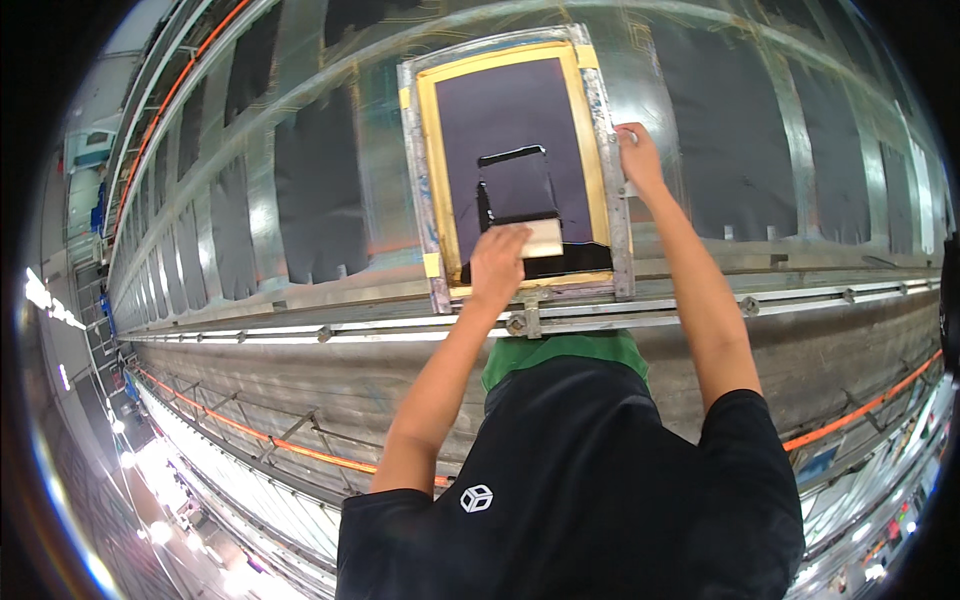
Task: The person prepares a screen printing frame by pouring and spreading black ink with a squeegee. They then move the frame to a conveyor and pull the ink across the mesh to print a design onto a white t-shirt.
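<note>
A screen printing frame [417, 190] lies on the long table in front of me, its dark mesh [505, 100] bordered by yellow tape. My left hand [497, 262] grips a pale, flat-bladed squeegee [543, 238] near the mesh's front end. Glossy black ink [580, 260] pools beside and in front of the squeegee. Farther up, black ink lines mark out a roughly square shape on the mesh. My right hand [640, 155] is closed at the frame's right side bar, about midway along; its fingertips are partly hidden.
Dark fabric panels [318, 190] lie in a row along the table [380, 150] on both sides of the frame. A metal rail [400, 322] runs along the near edge, and a bracket [532, 318] sits there below the frame. Behind me runs an orange pipe [290, 447].
</note>
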`<state>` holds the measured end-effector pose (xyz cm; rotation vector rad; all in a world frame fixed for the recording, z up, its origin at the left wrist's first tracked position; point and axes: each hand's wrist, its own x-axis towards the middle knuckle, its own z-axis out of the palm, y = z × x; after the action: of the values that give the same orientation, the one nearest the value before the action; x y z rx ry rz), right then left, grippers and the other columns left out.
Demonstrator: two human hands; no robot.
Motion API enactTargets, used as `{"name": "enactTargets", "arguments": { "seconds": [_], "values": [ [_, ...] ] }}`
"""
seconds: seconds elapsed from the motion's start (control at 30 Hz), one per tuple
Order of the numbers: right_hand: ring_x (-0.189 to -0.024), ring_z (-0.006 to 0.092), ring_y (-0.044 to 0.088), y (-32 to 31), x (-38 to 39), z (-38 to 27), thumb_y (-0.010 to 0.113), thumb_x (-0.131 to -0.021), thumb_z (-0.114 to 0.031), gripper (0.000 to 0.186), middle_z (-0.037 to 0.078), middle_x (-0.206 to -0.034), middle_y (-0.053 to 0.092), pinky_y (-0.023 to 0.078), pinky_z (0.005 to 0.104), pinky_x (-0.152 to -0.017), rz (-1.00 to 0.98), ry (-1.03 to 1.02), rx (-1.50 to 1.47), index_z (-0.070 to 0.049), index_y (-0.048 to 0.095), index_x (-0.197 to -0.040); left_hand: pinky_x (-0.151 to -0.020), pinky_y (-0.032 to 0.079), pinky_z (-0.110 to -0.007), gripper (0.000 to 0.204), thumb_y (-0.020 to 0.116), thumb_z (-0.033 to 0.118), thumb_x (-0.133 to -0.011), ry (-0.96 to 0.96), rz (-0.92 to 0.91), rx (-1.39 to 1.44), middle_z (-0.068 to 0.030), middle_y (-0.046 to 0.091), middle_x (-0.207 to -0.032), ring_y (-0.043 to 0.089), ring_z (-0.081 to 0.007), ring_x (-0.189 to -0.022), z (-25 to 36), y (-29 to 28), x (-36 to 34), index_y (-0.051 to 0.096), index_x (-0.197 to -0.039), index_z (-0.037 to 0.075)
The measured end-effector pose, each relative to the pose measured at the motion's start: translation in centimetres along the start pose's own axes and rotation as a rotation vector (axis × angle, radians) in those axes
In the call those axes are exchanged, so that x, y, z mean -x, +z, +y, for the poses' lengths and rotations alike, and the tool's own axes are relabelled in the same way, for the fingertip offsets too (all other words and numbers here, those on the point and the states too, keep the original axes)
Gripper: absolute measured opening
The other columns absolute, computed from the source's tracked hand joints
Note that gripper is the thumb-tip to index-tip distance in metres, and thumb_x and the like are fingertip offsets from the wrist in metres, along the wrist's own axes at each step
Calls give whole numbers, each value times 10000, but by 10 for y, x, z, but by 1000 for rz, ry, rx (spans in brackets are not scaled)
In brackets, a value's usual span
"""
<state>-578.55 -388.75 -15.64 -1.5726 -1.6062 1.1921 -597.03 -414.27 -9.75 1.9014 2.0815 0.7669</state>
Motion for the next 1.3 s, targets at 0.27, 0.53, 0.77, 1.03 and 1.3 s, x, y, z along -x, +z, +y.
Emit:
{"name": "enactTargets", "arguments": {
  "seconds": [0.27, 0.53, 0.77, 1.03, 1.3],
  "values": [
    [-615, 189, 525, 27, 33, -85, 573, -994, -261, 205, 94, -677, 582, 434, 361, -623, 162, -182, 46, -119, 693, -1079, -1046, 470, -420, 504, 659, -76, -680, -4, 67, 115, -81, 662, -1210, 591, -297, -1166, -16, -54, 48, 664, -1166, 58],
    [-590, 149, 494, 238, 126, -152, 571, -999, -253, 198, 57, -637, 546, 436, 340, -610, 99, -137, -102, -104, 676, -1077, -1018, 482, -427, 509, 636, -81, -642, -106, 105, 60, -106, 676, -1166, 602, -319, -1142, -179, -169, 125, 680, -1133, 42],
    [-565, 191, 523, 357, 170, -194, 546, -1011, -240, 191, 93, -615, 547, 440, 365, -612, 55, -70, -55, -98, 653, -1081, -1033, 475, -411, 514, 643, -86, -662, -166, 43, 49, -88, 681, -1201, 599, -315, -1161, -290, -241, 164, 689, -1153, 54],
    [-589, 314, 612, 385, 166, -185, 533, -1014, -265, 208, 146, -620, 596, 464, 441, -631, 96, -66, 82, -110, 652, -1089, -1020, 499, -431, 530, 639, -129, -650, -79, 74, 17, -101, 699, -1171, 623, -314, -1141, -320, -253, 202, 710, -1147, 40],
    [-708, 434, 652, 387, 160, -175, 507, -1017, -273, 206, 204, -676, 634, 487, 501, -682, 30, -24, 187, -134, 632, -1102, -981, 516, -463, 377, 638, -90, -715, 23, 85, -11, -106, 717, -1102, 650, -334, -1048, -348, -248, 154, 722, -1062, 33]
  ]
}}
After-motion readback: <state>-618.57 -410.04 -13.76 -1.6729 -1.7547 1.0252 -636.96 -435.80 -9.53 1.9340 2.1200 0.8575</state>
